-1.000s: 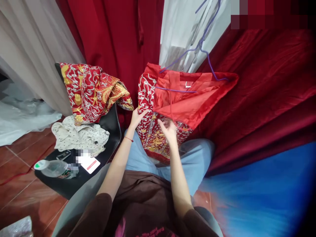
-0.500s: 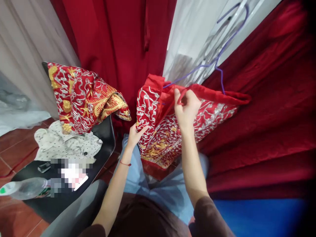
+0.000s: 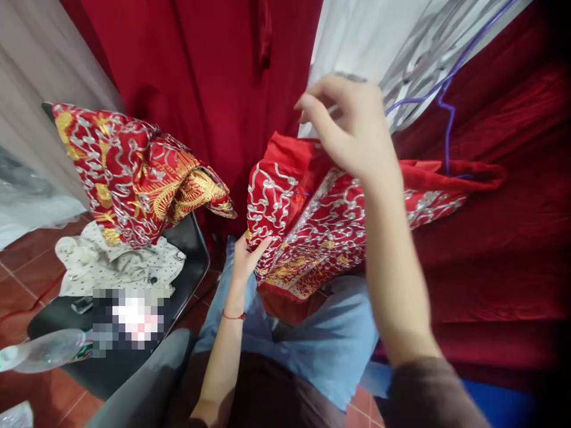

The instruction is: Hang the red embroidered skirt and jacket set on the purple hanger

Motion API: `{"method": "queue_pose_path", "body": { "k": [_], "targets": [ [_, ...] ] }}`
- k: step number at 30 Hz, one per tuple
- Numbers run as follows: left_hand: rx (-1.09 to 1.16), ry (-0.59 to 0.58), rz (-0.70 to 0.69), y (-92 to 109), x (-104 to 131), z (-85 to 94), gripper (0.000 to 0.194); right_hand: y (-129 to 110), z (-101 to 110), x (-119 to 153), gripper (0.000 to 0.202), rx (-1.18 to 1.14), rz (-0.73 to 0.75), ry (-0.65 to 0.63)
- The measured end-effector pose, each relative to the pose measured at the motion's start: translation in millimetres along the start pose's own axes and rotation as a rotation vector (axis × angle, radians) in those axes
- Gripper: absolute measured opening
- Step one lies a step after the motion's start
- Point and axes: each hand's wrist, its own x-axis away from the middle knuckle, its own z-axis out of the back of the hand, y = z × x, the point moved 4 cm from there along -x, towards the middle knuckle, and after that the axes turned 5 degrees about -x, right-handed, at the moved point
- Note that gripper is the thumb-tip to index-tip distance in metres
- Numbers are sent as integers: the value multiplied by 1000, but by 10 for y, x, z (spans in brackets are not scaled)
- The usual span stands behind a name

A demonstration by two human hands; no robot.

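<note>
A red garment [image 3: 330,220] with silver and gold embroidery hangs from a purple wire hanger [image 3: 448,107], its plain red top band folded open toward me. My left hand [image 3: 247,255] grips the garment's left edge, thumb on the embroidered front and fingers behind. Above the top band, my right hand [image 3: 352,125] is raised, with thumb and index fingertips close together in a pinch. Anything between those fingertips is too small to make out. The right forearm covers part of the garment.
On a black chair [image 3: 196,244] at the left lie a second embroidered red cloth [image 3: 129,172], a white dotted cloth [image 3: 116,267] and a plastic bottle [image 3: 49,351]. Red curtains [image 3: 214,77] hang behind; the floor [image 3: 27,261] is red tile.
My right hand has lifted off the garment's top band, up and to the right. The left hand keeps its hold. The hanger and the garment's right end appear farther right.
</note>
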Motion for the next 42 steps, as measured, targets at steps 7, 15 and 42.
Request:
{"method": "queue_pose_path", "body": {
  "k": [7, 15, 42],
  "targets": [
    [-9, 30, 15, 50, 72, -28, 30, 151, -798, 2158, 17, -166, -531, 415],
    [-40, 32, 8, -21, 30, -28, 30, 509, -1392, 2371, 21, -246, -810, 356],
    [-626, 41, -408, -42, 225, -251, 8, 306, -1270, 2330, 20, -347, -903, 261]
  ]
}}
